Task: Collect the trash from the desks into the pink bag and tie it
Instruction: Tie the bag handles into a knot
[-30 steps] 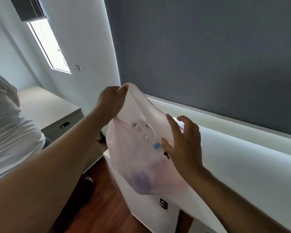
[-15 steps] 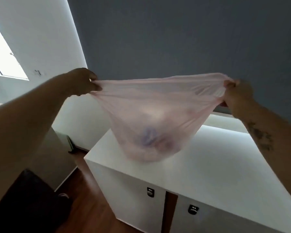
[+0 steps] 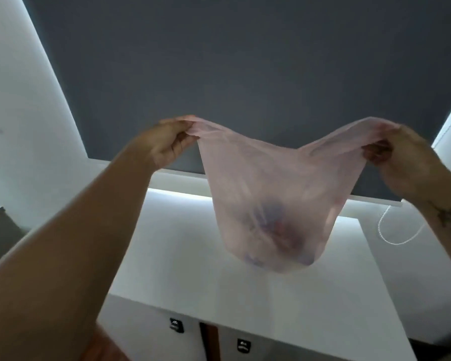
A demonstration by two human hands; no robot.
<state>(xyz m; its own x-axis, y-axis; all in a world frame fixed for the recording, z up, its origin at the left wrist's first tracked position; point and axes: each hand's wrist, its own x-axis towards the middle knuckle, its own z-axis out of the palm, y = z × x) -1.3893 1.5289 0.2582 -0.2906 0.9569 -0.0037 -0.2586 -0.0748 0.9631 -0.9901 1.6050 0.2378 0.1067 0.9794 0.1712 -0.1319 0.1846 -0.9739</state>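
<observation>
Hand L (image 3: 167, 143), hand R (image 3: 404, 155): bag (image 3: 271, 201) ends

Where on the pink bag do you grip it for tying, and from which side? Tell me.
Grip the pink bag by its two upper corners, coming from the outer sides, as the left hand and right hand do. The rim bunches into ears there; the loaded bottom sags.

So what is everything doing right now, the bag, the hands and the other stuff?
pink bag, untied, hanging between both hands, top stretched wide.
trash, inside the bag at the bottom.
left hand, gripping the bag's left corner.
right hand, gripping the bag's right corner.
white desk, below the bag.
drawers, closed.
</observation>
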